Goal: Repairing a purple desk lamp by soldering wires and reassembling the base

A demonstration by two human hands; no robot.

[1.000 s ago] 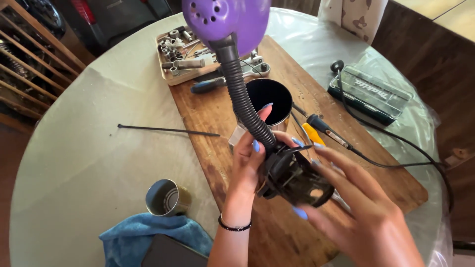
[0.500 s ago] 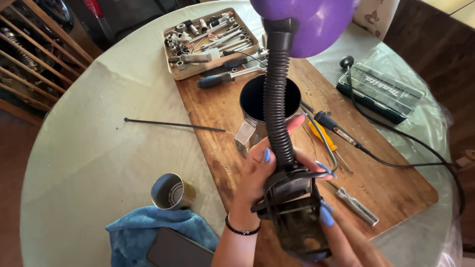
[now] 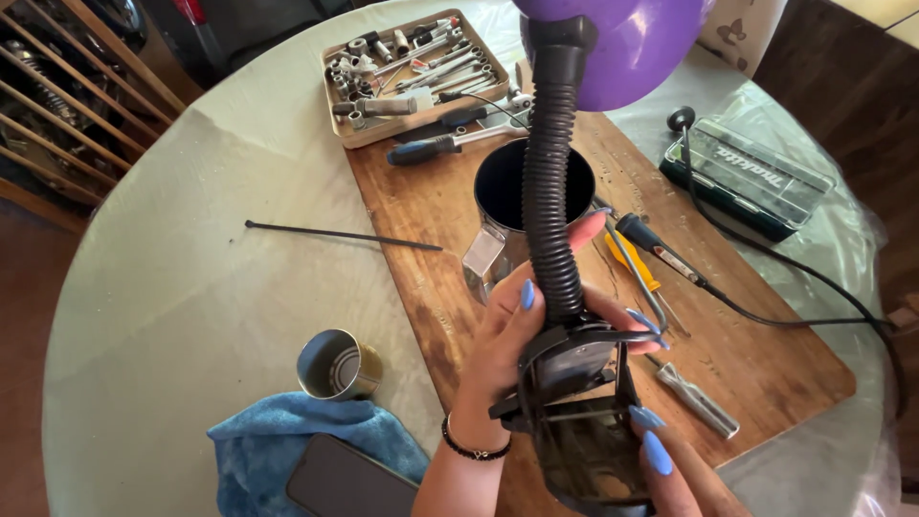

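I hold a desk lamp upright over a wooden board. Its purple shade is at the top edge, its black ribbed neck runs down to a black open base. My left hand, a bracelet on its wrist, wraps the bottom of the neck where it meets the base. Coming in from the lower right, my right hand grips the side of the base with its fingers. A thin wire loops out beside the base.
Behind the lamp stands a metal jug with a dark inside. A tray of sockets and wrenches, a blue-handled screwdriver, a soldering iron, a dark tool case, a tin can, a blue cloth with a phone and a black cable tie lie around.
The lamp has swung from tilted to nearly upright and come nearer the camera. My right hand has slid lower on the base. My left hand keeps its grip.
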